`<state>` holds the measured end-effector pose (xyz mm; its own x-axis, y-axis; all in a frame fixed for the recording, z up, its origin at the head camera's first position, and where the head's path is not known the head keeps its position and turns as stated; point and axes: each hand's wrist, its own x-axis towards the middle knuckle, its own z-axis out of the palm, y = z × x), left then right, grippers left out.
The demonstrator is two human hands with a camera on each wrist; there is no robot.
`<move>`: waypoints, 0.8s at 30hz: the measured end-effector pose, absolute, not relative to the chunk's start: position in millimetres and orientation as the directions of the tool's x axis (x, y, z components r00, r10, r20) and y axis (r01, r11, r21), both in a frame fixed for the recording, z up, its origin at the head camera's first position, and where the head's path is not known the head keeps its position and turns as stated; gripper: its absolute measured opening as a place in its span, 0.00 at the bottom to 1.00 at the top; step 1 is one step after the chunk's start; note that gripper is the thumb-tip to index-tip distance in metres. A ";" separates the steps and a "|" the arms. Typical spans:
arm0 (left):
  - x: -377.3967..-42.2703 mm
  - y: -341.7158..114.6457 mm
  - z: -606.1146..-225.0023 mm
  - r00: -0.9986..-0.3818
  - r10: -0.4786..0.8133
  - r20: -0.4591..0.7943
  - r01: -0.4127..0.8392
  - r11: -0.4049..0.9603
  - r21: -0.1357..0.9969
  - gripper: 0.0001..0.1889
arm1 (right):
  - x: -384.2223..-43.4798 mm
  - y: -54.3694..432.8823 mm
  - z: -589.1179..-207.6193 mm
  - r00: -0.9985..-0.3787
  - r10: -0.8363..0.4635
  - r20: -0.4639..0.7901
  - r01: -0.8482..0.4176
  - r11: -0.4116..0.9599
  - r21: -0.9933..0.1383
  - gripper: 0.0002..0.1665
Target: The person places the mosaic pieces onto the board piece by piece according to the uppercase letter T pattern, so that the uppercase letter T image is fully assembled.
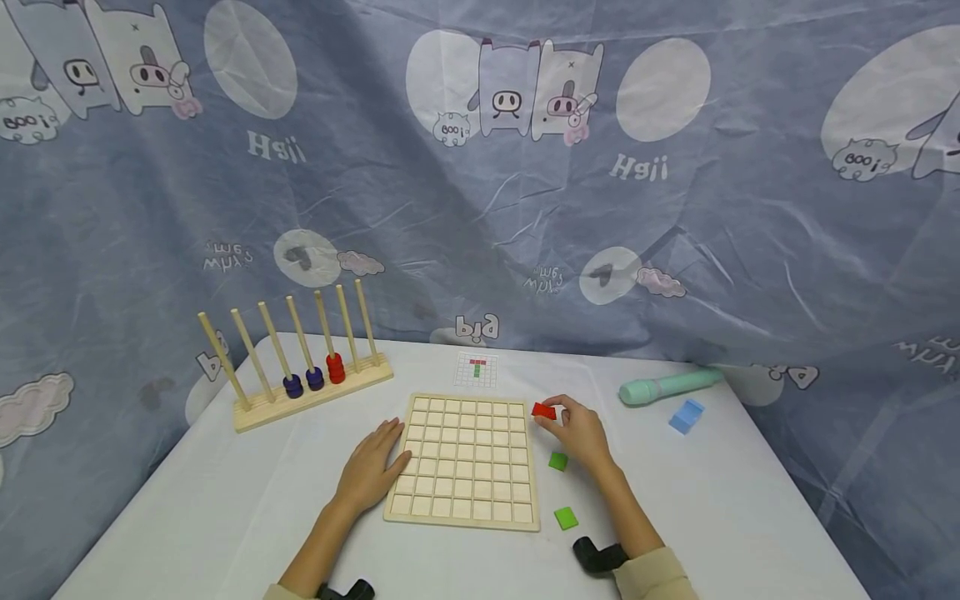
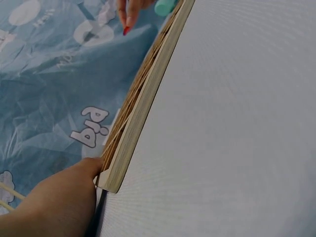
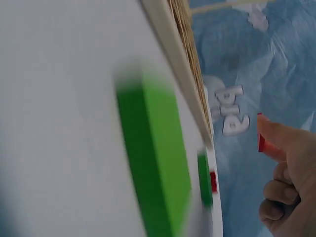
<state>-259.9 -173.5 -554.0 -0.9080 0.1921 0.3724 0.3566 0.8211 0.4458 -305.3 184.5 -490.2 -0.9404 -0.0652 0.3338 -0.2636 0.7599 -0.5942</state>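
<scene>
My right hand (image 1: 581, 433) pinches a small red tile (image 3: 260, 132) between thumb and fingertips, just off the right edge of the wooden grid board (image 1: 465, 526). In the right wrist view another red tile (image 3: 213, 181) lies on the table behind a green tile (image 3: 205, 180). My left hand (image 1: 369, 471) rests flat along the board's left side, with its thumb over the rim. Two green tiles lie right of the board, one close below my right hand and a nearer one (image 1: 566, 518). All visible squares of the board are bare wood.
Behind the board lies a paper grid card (image 1: 476, 369) with a red and green T pattern. A wooden peg rack (image 1: 315, 400) with blue and red beads stands back left. Toward the back right lie a mint-green cylinder (image 1: 667, 387) and light-blue tiles (image 1: 686, 416).
</scene>
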 end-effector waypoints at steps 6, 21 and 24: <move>-259.5 -173.7 -552.3 -0.908 0.192 0.372 0.358 0.817 0.453 0.29 | -297.9 141.3 -494.4 -0.950 -0.088 0.300 -0.265 0.736 -0.624 0.19; -260.0 -173.5 -552.1 -0.908 0.191 0.372 0.359 0.813 0.459 0.30 | -314.9 101.2 -513.4 -0.960 -0.131 0.247 -0.258 0.752 -0.607 0.20; -259.9 -173.6 -551.8 -0.907 0.191 0.376 0.362 0.810 0.461 0.30 | -316.8 99.6 -513.7 -0.960 -0.133 0.248 -0.259 0.760 -0.596 0.20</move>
<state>-259.9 -173.6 -551.8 -0.9066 0.1912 0.3761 0.3621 0.8102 0.4610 -316.8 99.6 -513.7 -0.9597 -0.1326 0.2477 -0.2589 0.7602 -0.5959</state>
